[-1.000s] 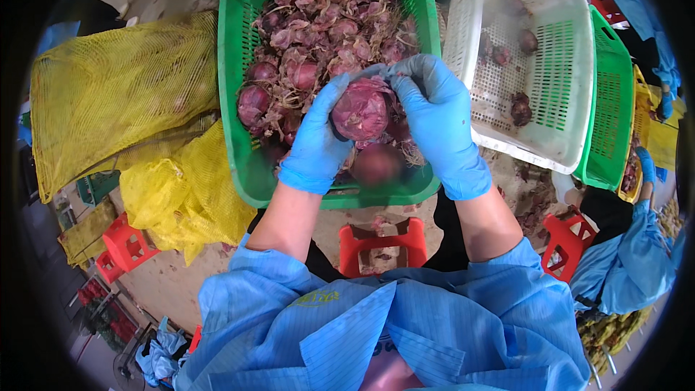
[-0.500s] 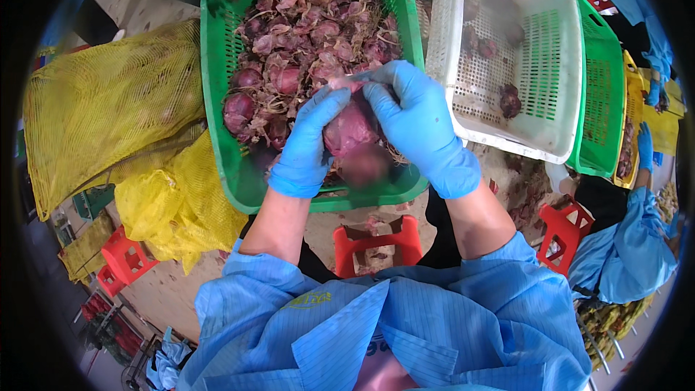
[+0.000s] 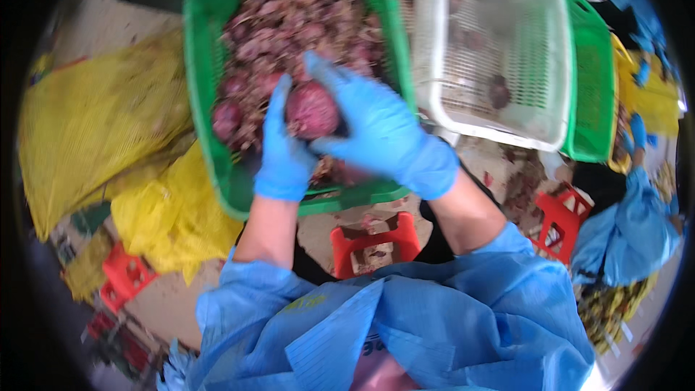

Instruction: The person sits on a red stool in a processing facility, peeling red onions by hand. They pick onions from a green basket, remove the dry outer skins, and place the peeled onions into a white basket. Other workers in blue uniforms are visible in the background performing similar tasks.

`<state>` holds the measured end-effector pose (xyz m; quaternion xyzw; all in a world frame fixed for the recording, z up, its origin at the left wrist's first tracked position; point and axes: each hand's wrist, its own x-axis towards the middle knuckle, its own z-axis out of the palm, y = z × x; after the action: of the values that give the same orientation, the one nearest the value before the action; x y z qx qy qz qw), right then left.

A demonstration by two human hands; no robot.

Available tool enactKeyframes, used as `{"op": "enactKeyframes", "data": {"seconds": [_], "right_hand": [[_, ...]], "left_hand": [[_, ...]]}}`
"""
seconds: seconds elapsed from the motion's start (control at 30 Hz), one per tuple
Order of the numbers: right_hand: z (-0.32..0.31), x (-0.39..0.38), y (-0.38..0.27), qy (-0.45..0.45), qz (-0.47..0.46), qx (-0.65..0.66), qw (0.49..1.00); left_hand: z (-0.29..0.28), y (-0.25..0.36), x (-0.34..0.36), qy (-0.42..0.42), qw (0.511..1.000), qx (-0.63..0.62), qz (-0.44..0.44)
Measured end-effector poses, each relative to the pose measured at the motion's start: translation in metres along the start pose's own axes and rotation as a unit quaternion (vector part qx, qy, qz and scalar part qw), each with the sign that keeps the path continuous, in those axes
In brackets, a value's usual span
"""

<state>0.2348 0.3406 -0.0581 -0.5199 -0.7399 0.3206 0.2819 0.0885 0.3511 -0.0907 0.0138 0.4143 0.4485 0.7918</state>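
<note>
A round red onion (image 3: 313, 110) sits above the green crate (image 3: 194, 90), between my two blue-gloved hands. My left hand (image 3: 282, 163) holds it from the left and below, its fingers partly hidden behind it. My right hand (image 3: 391, 130) is beside the onion, fingers and thumb spread apart. Its thumb lies at the onion's lower edge, and I cannot tell whether it touches. Beneath the hands, a heap of red onions (image 3: 268, 32) with loose dry skins fills much of the crate.
Right of the crate stands a white basket (image 3: 463, 129) with a few dark onions. Beyond it is another green crate (image 3: 592, 87). Yellow mesh sacks (image 3: 101, 116) lie at left. A red stool (image 3: 375, 242) is below the crate. A co-worker's blue sleeve (image 3: 626, 224) shows at right.
Half a second ago both hands pinched at loose skin over a pinkish onion. Now the skin is gone from the fingers, the right hand has spread, and a darker, smoother onion face shows.
</note>
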Motion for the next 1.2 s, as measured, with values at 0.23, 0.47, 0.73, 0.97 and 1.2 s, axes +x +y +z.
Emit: {"op": "enactKeyframes", "data": {"seconds": [0.23,0.47,0.73,0.97,1.2], "right_hand": [[-0.023,-0.005,-0.005,0.027,0.063,-0.001,0.998],[-0.003,-0.005,0.012,0.179,0.071,0.059,0.979],[0.007,-0.005,0.008,0.104,0.125,0.015,0.987],[-0.005,-0.004,0.004,0.012,0.124,0.095,0.988],[-0.004,-0.008,-0.002,-0.017,0.169,0.211,0.963]], "left_hand": [[0.012,-0.01,-0.018,0.011,0.984,0.17,0.055],[0.001,-0.017,-0.013,0.012,0.971,0.226,0.077],[0.002,0.012,-0.015,-0.048,0.998,0.005,0.042],[0.011,0.0,-0.014,-0.058,0.965,0.157,0.202],[0.001,-0.011,-0.013,-0.129,0.795,0.424,0.415]]}}
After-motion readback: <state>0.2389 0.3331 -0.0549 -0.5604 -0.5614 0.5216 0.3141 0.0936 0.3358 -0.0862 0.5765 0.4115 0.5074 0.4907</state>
